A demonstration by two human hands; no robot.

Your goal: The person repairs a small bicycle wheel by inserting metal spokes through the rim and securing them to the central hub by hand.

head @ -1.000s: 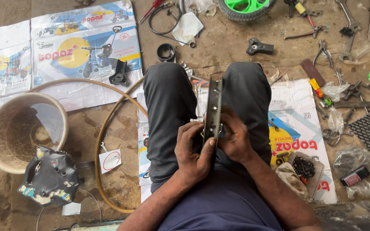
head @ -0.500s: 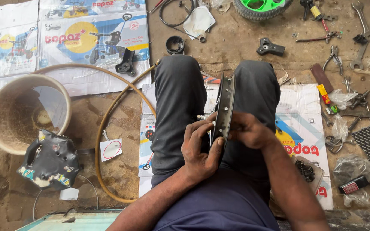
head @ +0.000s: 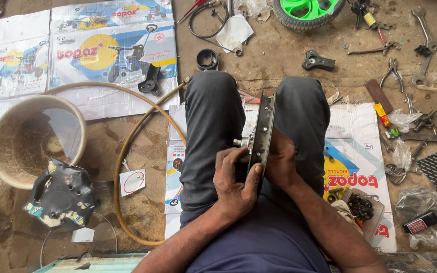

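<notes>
- Dirt floor (head: 279, 55) fills my view, littered with flattened printed cardboard sheets (head: 92, 50), with the person sitting on one of them and both knees pointing away from the camera
- I see the dark wheel rim (head: 263, 132) standing on edge between the thighs, its upper end reaching toward the knees and its lower end down in the lap
- My left hand (head: 236, 184) wraps the near part of the rim, fingers (head: 253, 182) curled closed around its edge; a small metal axle stub (head: 239, 143) sticks out to the left just above that hand
- My right hand (head: 281, 164) presses against the rim's other face, fingers closed on it from the right
- Compared with half a second ago the grip looks the same, with both hands clamped on the rim at the same spot; the rim keeps its slight lean, and the view has tipped a little so the knees sit lower in frame
- To the left lie a round tan basin (head: 34, 139), a worn black saddle (head: 61, 199) and a looping tan hose (head: 127, 151)
- Far right holds scattered wrenches (head: 423, 60), pliers (head: 391, 71) and plastic bags (head: 416, 199); a green wheel (head: 307, 11) sits at the top edge
</notes>
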